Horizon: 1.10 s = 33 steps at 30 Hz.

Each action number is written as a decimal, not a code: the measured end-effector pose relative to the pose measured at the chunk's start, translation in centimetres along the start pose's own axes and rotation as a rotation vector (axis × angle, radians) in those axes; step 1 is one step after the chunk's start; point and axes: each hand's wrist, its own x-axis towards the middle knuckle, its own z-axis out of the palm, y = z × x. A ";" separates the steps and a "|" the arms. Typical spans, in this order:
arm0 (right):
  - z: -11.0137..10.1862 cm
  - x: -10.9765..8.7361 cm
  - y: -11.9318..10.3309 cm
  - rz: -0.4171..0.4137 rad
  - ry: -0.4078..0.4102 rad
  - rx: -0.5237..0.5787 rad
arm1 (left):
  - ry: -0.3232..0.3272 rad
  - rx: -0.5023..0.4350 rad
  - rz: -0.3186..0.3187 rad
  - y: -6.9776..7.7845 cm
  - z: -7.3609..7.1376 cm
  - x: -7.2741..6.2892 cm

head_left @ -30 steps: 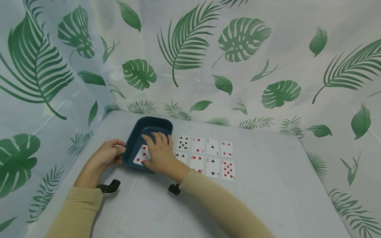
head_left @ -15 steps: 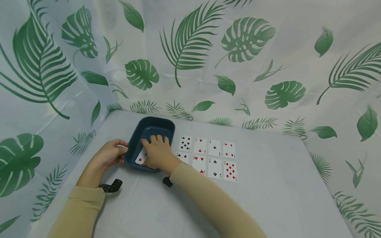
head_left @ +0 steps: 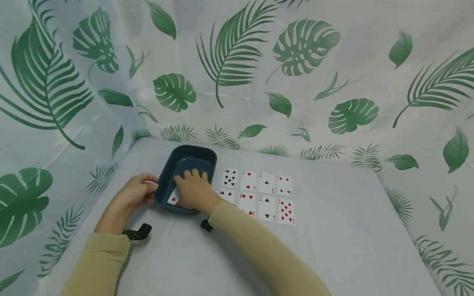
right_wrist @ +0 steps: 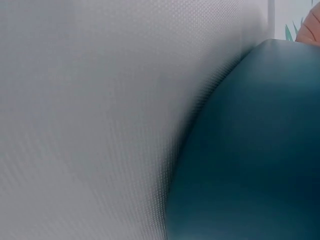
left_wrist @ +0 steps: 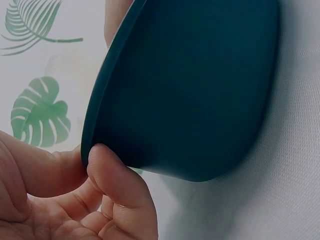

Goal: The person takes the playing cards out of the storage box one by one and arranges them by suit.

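A deep blue-green plastic tray (head_left: 185,153) stands on the white-covered table, left of centre in the head view. My left hand (head_left: 136,191) pinches its left rim; in the left wrist view, thumb and finger (left_wrist: 120,182) close on the rim from both sides. My right hand (head_left: 194,191) reaches down inside the tray over a heart playing card (head_left: 173,199) and covers most of it. The thumb lies by the card's near edge. I cannot tell whether the fingers pinch the card. In the right wrist view, the tray's outer wall (right_wrist: 245,150) fills the right side.
Right of the tray, face-up playing cards lie in two rows, among them a seven of spades (head_left: 229,178) and an eight of diamonds (head_left: 286,211). My right sleeve (head_left: 255,246) crosses the table in front. A leaf-print curtain (head_left: 237,82) hangs behind and at the sides.
My right hand has moved lower into the tray and now hides more of the heart card. The left hand keeps its hold on the rim.
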 end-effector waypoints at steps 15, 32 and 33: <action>-0.1 -0.2 0.4 -0.009 0.069 0.088 | -0.003 -0.016 0.009 0.0 0.1 0.0; -1.7 -1.5 2.2 -0.124 0.139 0.406 | 0.006 0.006 0.011 0.1 0.1 -0.2; -1.7 -1.9 2.4 -0.128 0.146 0.425 | 0.007 0.009 0.011 0.1 0.1 -0.2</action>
